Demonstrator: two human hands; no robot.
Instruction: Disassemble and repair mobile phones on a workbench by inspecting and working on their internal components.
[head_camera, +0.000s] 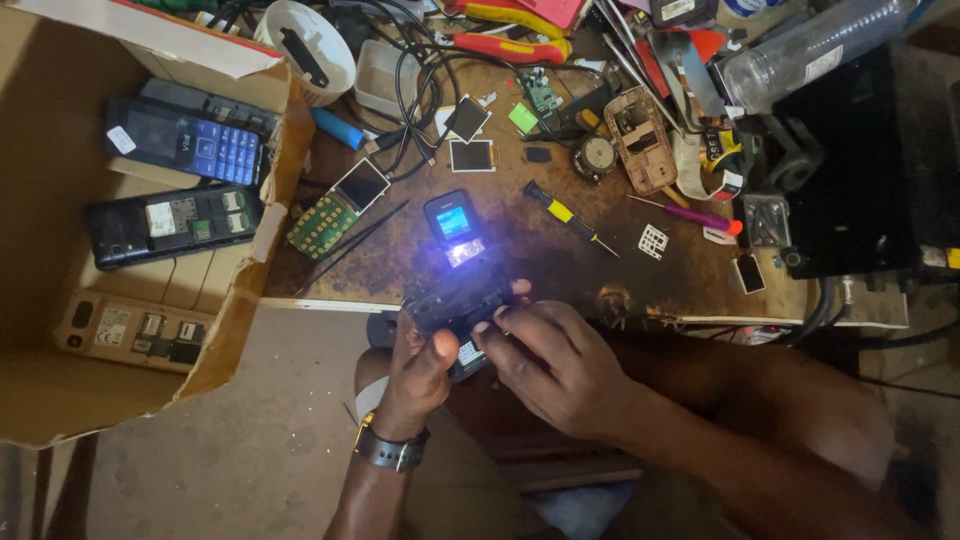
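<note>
A small black mobile phone (452, 262) with its case off lies at the near edge of the worn brown workbench (560, 265); its little screen and a spot below it glow. My left hand (420, 368), with a dark wristband, grips the phone's lower body from the left. My right hand (548, 362) holds the same lower end from the right, fingertips on the phone's bottom edge.
Black tweezers (352, 243), a green keypad board (325, 223), a yellow-handled screwdriver (565, 213), loose screens, cables and red pliers (508, 46) cover the bench. A cardboard box (120, 330) at left holds several opened phones. A black unit (868, 160) stands at right.
</note>
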